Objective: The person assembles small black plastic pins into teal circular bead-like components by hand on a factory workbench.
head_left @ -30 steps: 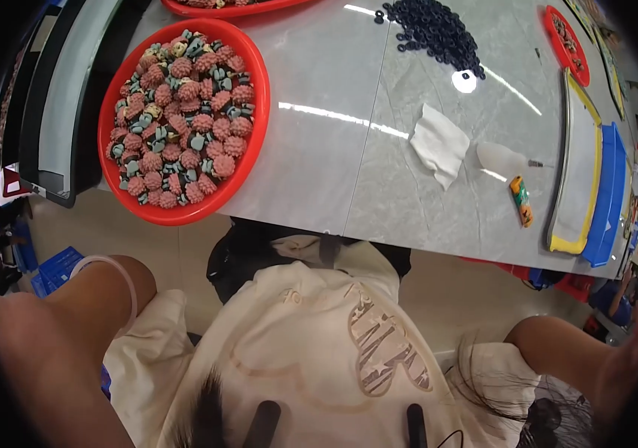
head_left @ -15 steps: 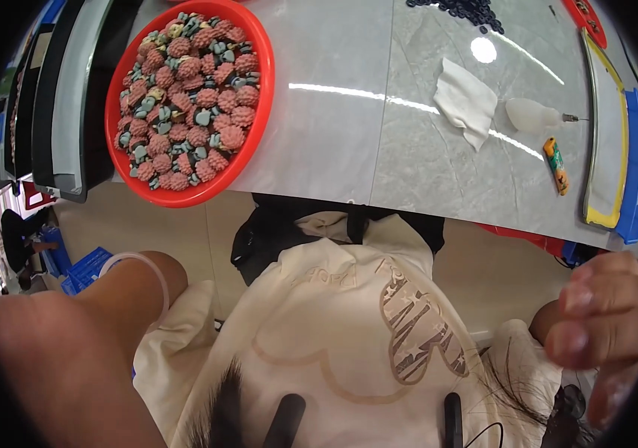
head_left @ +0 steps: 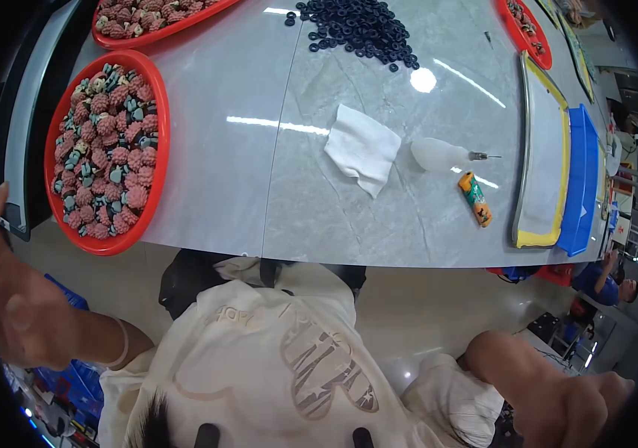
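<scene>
My left hand (head_left: 24, 313) is raised at the left edge, its fingers stretched upward and apart, holding nothing. It is nearest to a red oval basin (head_left: 164, 123) full of pink knobbly pieces with small grey-blue parts (head_left: 106, 153). Low on the right, my right hand (head_left: 577, 407) is curled closed, with its knuckles showing. Whatever its fingers may hold is hidden. Neither hand touches the table (head_left: 214, 187). On the tabletop lie a white cloth (head_left: 364, 149), a whitish squeeze bottle with a needle tip (head_left: 438, 154) and a small orange and green tube-shaped thing (head_left: 475, 200).
A heap of small black rings (head_left: 360, 30) lies at the far middle. Another red basin (head_left: 177, 28) stands far left, and a red tray (head_left: 542, 58) far right. A yellow-edged tray (head_left: 539, 240) and a blue tray (head_left: 579, 179) line the right side. Someone in blue (head_left: 595, 284) is beyond.
The view has turned, so the table's things appear further left and more of the right side shows. My left hand has lifted with fingers spread. My right hand has moved lower, still curled.
</scene>
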`<move>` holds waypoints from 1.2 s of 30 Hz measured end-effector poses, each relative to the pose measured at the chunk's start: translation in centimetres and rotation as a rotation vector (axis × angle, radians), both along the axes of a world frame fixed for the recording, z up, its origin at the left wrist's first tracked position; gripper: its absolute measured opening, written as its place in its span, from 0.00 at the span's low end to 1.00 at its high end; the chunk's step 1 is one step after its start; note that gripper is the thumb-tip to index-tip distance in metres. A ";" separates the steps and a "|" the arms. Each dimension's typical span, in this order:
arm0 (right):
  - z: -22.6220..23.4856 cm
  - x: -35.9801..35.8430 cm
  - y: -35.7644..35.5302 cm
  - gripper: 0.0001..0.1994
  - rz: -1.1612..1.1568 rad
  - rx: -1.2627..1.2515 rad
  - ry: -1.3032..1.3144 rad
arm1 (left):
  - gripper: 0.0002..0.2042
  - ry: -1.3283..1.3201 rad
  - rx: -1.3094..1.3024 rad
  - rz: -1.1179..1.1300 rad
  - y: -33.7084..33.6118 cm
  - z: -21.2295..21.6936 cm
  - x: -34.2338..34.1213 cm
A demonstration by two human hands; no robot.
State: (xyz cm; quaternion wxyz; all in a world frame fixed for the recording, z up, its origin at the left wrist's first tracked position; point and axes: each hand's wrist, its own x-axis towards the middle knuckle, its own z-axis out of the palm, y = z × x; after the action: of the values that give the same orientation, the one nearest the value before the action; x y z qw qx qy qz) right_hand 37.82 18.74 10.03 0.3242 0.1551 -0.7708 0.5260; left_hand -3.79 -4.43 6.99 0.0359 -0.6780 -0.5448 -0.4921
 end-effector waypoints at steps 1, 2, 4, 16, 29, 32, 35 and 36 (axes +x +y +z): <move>-0.2 -0.4 0.0 0.10 0.008 -0.014 0.011 | 0.22 0.006 -0.009 0.012 -0.2 -0.1 0.5; -0.6 -0.6 0.1 0.10 0.013 -0.026 0.022 | 0.21 0.080 -0.035 0.103 0.4 -0.2 1.5; -1.7 -1.5 0.3 0.10 0.026 -0.062 0.070 | 0.15 0.087 -0.021 -0.018 1.8 -0.6 2.7; -6.9 -4.6 -4.6 0.08 -0.029 -0.356 0.251 | 0.13 0.167 -0.107 -0.113 4.0 -2.1 4.2; -5.6 -4.6 -5.2 0.07 -0.085 -0.410 0.278 | 0.13 0.154 -0.152 -0.056 4.3 -2.4 5.6; -5.5 -4.5 -5.3 0.06 -0.103 -0.428 0.293 | 0.12 0.112 -0.056 -0.042 5.0 -3.1 6.3; -5.3 -4.6 -5.3 0.06 -0.113 -0.447 0.311 | 0.12 0.097 -0.144 -0.076 4.7 -3.0 6.4; -5.2 -4.6 -5.3 0.06 -0.115 -0.454 0.317 | 0.12 0.099 -0.145 -0.074 4.8 -3.0 6.4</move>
State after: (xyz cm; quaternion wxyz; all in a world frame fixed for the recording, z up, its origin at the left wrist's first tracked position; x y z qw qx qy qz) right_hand 33.19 13.48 4.80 0.4965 0.1149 -0.5806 0.6350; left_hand 2.58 0.35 3.97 -0.0045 -0.7219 -0.5512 -0.4183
